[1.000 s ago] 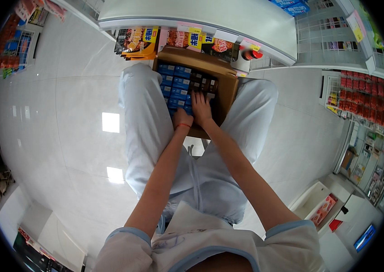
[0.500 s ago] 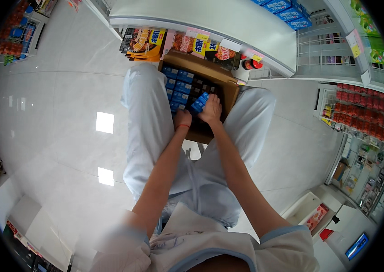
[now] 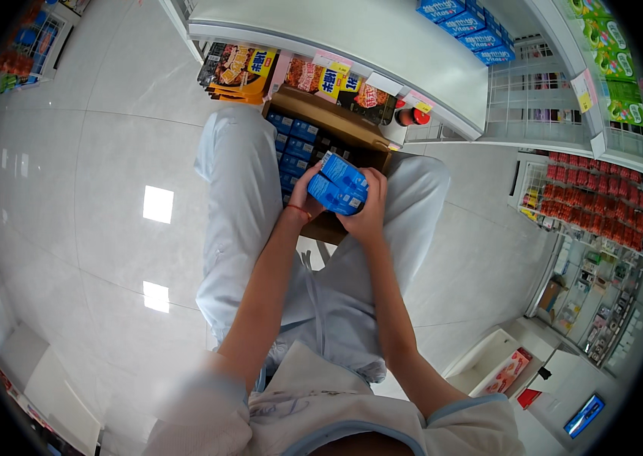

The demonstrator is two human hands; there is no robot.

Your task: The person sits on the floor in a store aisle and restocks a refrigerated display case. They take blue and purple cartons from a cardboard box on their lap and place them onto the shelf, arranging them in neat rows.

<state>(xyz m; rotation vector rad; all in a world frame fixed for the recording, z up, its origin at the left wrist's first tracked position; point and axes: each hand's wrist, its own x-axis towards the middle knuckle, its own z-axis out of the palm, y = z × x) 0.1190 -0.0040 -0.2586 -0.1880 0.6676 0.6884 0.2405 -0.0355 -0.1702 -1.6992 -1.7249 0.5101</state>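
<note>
Small blue drink cartons (image 3: 340, 182), at least two side by side, are held above an open cardboard box (image 3: 329, 112) between my knees. My left hand (image 3: 306, 195) closes on their left side, and my right hand (image 3: 369, 207) wraps their right end. Rows of similar blue cartons (image 3: 296, 147) stand in the left part of the box. Darker contents beside them are partly covered by the raised cartons, so I cannot make them out well.
A white shelf (image 3: 321, 19) is just beyond the box, with blue carton packs (image 3: 473, 34) at its right. Under its edge stand packaged foods (image 3: 238, 67) and a red-capped jar (image 3: 412, 116). A rack of red packets (image 3: 595, 194) is at the right.
The blue cartons have come up out of the box toward me. My left hand has left the box's inside and joined my right hand on them. The view has shifted slightly.
</note>
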